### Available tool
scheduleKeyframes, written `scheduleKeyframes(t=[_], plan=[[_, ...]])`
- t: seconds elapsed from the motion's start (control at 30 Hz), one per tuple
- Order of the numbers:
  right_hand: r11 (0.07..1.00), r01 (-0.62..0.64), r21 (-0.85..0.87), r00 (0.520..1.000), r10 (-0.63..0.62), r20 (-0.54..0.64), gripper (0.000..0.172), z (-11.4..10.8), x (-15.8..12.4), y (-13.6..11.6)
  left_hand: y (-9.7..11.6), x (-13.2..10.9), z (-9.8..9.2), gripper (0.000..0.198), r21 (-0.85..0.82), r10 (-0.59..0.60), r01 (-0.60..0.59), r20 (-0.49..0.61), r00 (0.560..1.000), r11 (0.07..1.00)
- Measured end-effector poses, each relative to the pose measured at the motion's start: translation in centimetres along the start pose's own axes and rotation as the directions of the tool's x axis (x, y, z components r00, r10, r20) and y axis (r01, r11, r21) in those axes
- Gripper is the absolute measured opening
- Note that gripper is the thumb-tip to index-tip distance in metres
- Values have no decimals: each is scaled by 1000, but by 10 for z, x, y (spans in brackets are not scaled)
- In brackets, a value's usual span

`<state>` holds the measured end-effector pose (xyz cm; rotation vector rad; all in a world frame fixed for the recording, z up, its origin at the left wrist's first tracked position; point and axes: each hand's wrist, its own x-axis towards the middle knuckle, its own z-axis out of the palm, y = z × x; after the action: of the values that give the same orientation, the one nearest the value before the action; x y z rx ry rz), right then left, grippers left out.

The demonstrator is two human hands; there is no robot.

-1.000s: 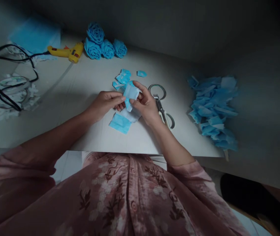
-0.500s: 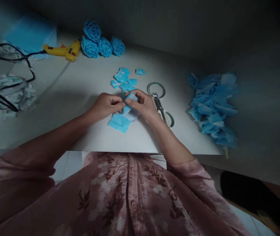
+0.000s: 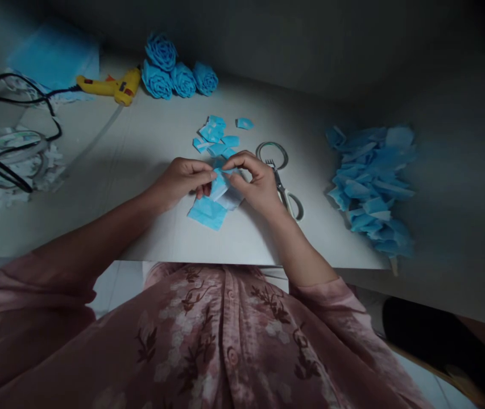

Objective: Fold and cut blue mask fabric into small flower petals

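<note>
A small blue-and-white piece of thin fabric (image 3: 220, 180) is between my two hands above the table. My left hand (image 3: 187, 177) pinches its left side between thumb and fingertips. My right hand (image 3: 257, 182) has thumb and index finger curled at its right edge, with part of the cloth hidden by the fingers. Below them a flat blue square (image 3: 208, 213) lies on the table. Just beyond my fingers is a scatter of small blue scraps (image 3: 213, 129). Scissors with pale handles (image 3: 285, 196) lie beside my right hand, touching a wire ring (image 3: 272, 153).
Several blue rolled fabric roses (image 3: 159, 82) stand at the back. Left of them are a yellow glue gun (image 3: 125, 88) with a black cord and a blue sheet stack (image 3: 57, 57). White scraps (image 3: 12, 170) lie far left, a blue fabric pile (image 3: 370, 182) at right.
The fabric piece has been turned and spread a little between my fingers. My right index finger and thumb have lifted and moved slightly apart. The other things lie as before.
</note>
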<state>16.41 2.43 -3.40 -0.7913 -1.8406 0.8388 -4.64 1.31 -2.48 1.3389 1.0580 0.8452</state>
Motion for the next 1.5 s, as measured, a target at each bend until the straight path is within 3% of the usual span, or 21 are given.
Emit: scheduleKeyframes(t=[0.1, 0.23, 0.4, 0.57, 0.7, 0.97, 1.27, 1.37, 1.5], plan=[[995, 55, -86, 998, -53, 17, 16, -2, 0, 0, -1, 0, 0, 22, -55, -17, 17, 0, 1000, 998], [987, 38, -158, 999, -34, 32, 20, -2, -1, 1, 0, 0, 1, 26, -55, -35, 36, 2, 999, 998], [996, -46, -82, 999, 49, 24, 20, -4, -2, -2, 1, 0, 1, 30, -22, -30, 31, 12, 999, 999], [949, -283, 140, 957, 270, 105, 58, -7, -2, -4, 6, -2, 2, 29, 21, -32, 32, 22, 999, 999], [934, -310, 180, 948, 287, 140, 74, 0, -1, 4, 8, -3, 4, 24, 51, -10, 7, 53, 999, 999], [972, -221, 77, 974, 216, 71, 55, 5, -2, 8, 2, -2, 4, 25, 113, 21, -27, 57, 998, 993], [992, -79, -102, 997, 77, -15, 30, 0, -5, -6, 3, -2, 2, 31, 13, -9, 8, 16, 1000, 1000], [992, -114, -46, 993, 112, -45, 30, -1, -4, -5, 2, -1, 2, 31, -11, -24, 24, -1, 1000, 1000], [958, -265, 107, 963, 269, -21, 48, -2, -3, 0, 2, -1, 2, 30, -12, -30, 30, -1, 1000, 999]])
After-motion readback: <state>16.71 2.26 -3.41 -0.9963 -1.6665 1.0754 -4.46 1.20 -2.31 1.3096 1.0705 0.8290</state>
